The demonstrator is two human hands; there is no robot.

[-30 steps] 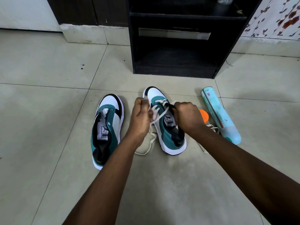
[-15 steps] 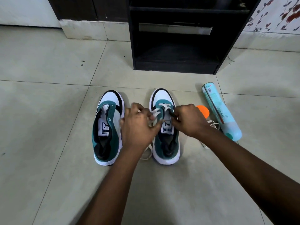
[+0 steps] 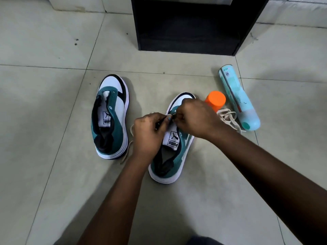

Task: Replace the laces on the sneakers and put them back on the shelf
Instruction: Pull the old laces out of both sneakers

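While the right sneaker [image 3: 172, 151] lies on the floor [image 3: 53, 174], toe toward the shelf [image 3: 191, 27], its lace [image 3: 169, 115] is pinched over the tongue by both hands. The left hand [image 3: 150, 135] is held with fingers curled round the lace; the right hand [image 3: 194, 117] is likewise closed on it, thumb and fingers meeting at the eyelets. Slack lace is trailed on the floor between the sneakers. The left sneaker [image 3: 111, 117] is set just beside, unlaced. A second lace [image 3: 228, 118] is heaped to the right, beside an orange cap [image 3: 215, 99] and a pale blue can [image 3: 238, 98] lying on its side.
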